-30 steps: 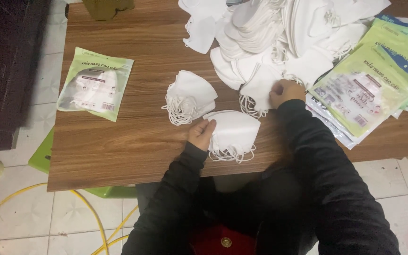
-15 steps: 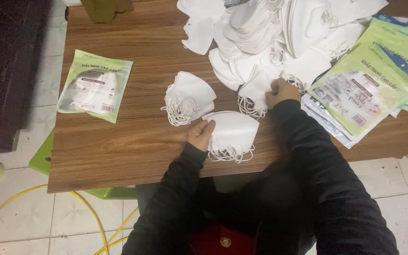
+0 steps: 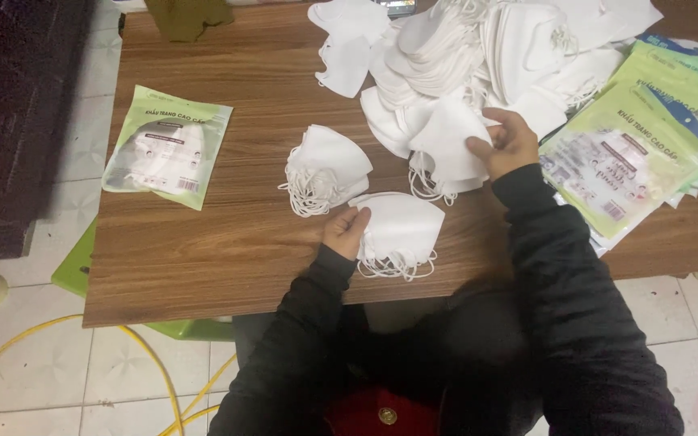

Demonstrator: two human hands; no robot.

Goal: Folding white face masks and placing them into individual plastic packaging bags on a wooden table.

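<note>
The person sits at a wooden table [image 3: 228,242], both arms in dark sleeves. The left hand [image 3: 346,232] lies flat, fingers together, pressing the left edge of a small stack of folded white masks [image 3: 401,230] at the near edge of the table; the ear loops spill out beneath the stack toward the person. The right hand [image 3: 509,144] is raised a little farther back and to the right, its fingers pinched on one white mask [image 3: 451,145], which it holds at the near side of the large loose pile of masks [image 3: 494,48]. The held mask hangs just behind the stack, its loops trailing close to the stack's far edge; whether they touch cannot be told. A second small stack [image 3: 326,165] lies just left of the held mask, apart from both hands. Green printed pouches [image 3: 632,137] lie fanned to the right of the right hand. A single filled pouch [image 3: 167,147] lies well apart at the left.
</note>
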